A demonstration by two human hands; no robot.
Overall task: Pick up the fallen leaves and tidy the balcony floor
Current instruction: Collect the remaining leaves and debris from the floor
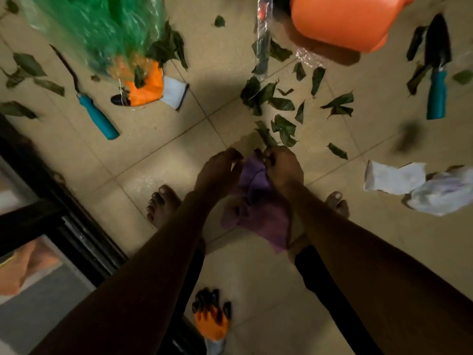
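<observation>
Several dark green fallen leaves (282, 103) lie scattered over the beige tiled balcony floor (163, 155), most in a cluster just beyond my hands. My right hand (284, 167) pinches a leaf (266, 135) together with the top edge of a purple bag (256, 201) that hangs down between my arms. My left hand (220, 170) is at the bag's left edge with its fingers curled; whether it grips the bag is unclear. More leaves (28, 65) lie at the far left.
A green plastic bag (97, 29) and an orange glove (146, 83) lie far left, with a teal-handled hand tool (97, 116). A teal-handled trowel (437, 70), an orange pot (343, 19), white paper (394, 178), a second glove (212, 321) and a black door frame (66, 216) surround me. My bare feet stand on the tiles.
</observation>
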